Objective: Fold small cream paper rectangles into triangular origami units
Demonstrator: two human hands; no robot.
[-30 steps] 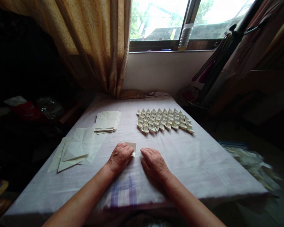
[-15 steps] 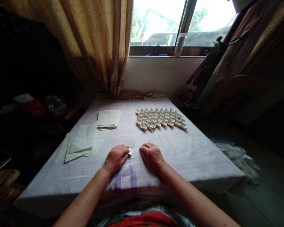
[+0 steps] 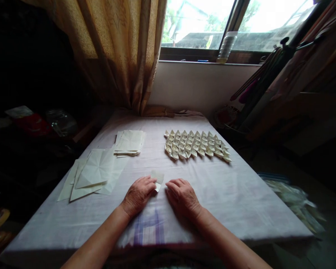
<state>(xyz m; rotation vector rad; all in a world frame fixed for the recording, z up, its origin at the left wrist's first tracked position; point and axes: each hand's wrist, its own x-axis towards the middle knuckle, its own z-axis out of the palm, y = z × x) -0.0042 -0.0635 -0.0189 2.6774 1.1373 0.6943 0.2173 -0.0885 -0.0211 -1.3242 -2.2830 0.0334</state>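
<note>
My left hand (image 3: 138,193) rests palm down on the cloth-covered table (image 3: 240,194), its curled fingertips pressing the near edge of a small cream paper piece (image 3: 157,177). My right hand (image 3: 182,195) lies just to the right of that paper, fingers curled down on the cloth, holding nothing that I can see. Farther back, rows of several small folded paper shapes (image 3: 197,145) lie in a neat block. A stack of small paper squares (image 3: 129,142) sits at the back left. Larger creased sheets (image 3: 92,173) lie overlapped at the left.
A tan curtain (image 3: 120,52) hangs at the back left beside a window (image 3: 229,22) with a plastic bottle (image 3: 226,46) on its sill. Dark clutter lines the left side. Hanging straps and cloth stand at the right. A plastic bag (image 3: 294,198) lies on the floor.
The head view has shifted a little. Both hands stay by the small paper, and the left fingers have slid slightly along its edge.
</note>
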